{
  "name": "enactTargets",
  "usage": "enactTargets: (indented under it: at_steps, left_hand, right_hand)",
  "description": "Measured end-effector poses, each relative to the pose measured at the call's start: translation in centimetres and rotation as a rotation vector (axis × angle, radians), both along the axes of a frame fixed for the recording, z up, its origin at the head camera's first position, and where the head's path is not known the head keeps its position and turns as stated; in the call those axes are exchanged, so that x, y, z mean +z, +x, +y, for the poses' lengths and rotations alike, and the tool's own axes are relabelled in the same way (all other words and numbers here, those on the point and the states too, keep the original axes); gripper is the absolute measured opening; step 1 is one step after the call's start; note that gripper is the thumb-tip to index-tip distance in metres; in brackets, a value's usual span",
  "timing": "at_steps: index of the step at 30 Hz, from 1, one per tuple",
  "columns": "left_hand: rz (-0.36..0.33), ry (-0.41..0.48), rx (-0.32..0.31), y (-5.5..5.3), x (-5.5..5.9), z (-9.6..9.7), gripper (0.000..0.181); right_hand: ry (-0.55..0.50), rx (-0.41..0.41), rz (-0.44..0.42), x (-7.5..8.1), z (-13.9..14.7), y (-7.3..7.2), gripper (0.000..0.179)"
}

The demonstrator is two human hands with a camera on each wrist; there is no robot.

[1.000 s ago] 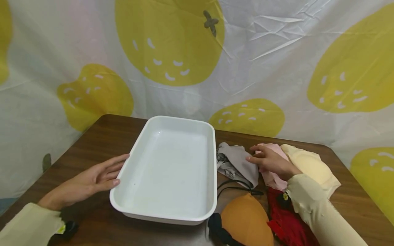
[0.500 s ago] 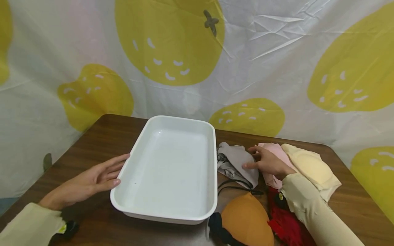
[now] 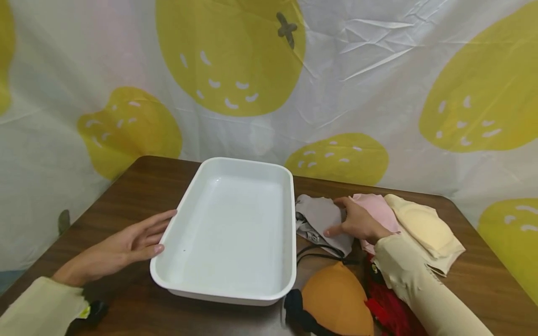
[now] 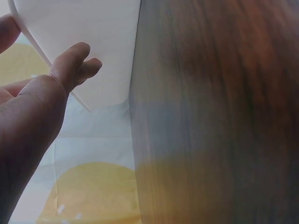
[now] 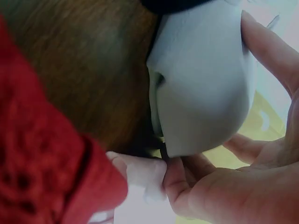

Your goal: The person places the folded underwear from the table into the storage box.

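Note:
A white rectangular tray (image 3: 235,233) sits at the middle of the table. My left hand (image 3: 122,245) lies along its left side, fingers extended, with thumb and fingertips at the rim; in the left wrist view the fingers (image 4: 70,63) rest against the tray's outer wall (image 4: 107,37). My right hand (image 3: 359,221) is on a folded grey bra (image 3: 321,214) right of the tray. In the right wrist view its thumb and fingers curl round the edges of the smooth grey cup (image 5: 205,88).
Beside the right hand lie a pink garment (image 3: 380,212) and a cream padded one (image 3: 428,228). Nearer are an orange bra (image 3: 336,298) with black straps and a red lacy garment (image 3: 392,310). A lemon-print curtain (image 3: 252,135) hangs behind the brown table (image 3: 126,196).
My right hand has moved left and slightly nearer, from beside the pink garment onto the grey bra, and its fingers have closed round it. The left hand and tray stay put.

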State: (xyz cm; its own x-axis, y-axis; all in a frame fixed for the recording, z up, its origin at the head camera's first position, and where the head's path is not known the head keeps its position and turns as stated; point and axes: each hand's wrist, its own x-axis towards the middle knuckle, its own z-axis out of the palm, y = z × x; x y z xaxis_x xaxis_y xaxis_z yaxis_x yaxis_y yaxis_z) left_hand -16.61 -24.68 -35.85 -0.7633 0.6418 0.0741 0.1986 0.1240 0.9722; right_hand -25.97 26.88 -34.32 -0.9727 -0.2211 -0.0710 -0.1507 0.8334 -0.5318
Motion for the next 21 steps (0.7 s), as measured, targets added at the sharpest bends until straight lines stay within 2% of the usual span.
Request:
enactTargets:
  at_steps: [6,14,21]
  left_hand:
    - [0.009,0.004,-0.005,0.01,-0.06,-0.03,0.071]
    - [0.023,-0.016,-0.004,-0.1,0.02,0.0,0.071]
    - [0.009,-0.022,-0.004,-0.1,0.01,0.04,0.072]
  right_hand:
    - [0.008,-0.017,0.015,-0.07,-0.28,0.0,0.104]
    - [-0.01,-0.008,0.116,-0.14,-0.22,0.09,0.116]
    - [-0.035,-0.037,0.02,0.09,-0.36,-0.01,0.12]
